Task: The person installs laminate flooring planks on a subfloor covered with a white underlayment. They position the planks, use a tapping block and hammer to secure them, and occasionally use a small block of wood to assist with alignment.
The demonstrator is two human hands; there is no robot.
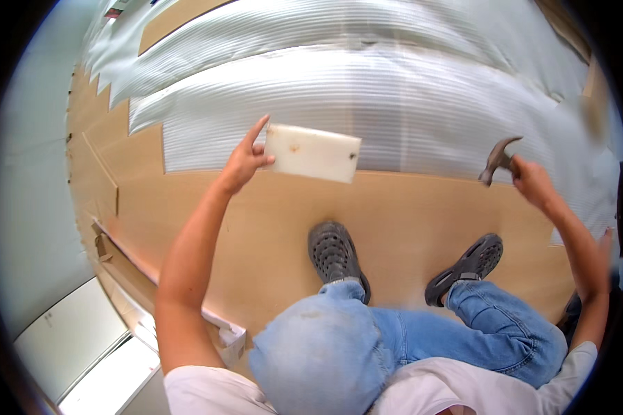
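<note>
My left hand (241, 164) grips the left end of a flat white rectangular block (315, 153), its index finger stretched along the end. The block is scuffed, with a brown stain and a dark spot near its right end. It is over the far edge of the wood-coloured floor planks (394, 232), where they meet the silvery ribbed underlay (422, 90); whether it touches the floor I cannot tell. Off to the right, my right hand (533, 183) is closed round the handle of a claw hammer (495, 160). The hammer's head is raised, apart from the block.
Stepped plank ends (145, 142) run along the left by the pale wall (38, 180). A loose plank (180, 24) lies on the underlay at the far left. An open long carton (128, 270) is beside my left arm. My dark clogs (333, 252) stand on the planks.
</note>
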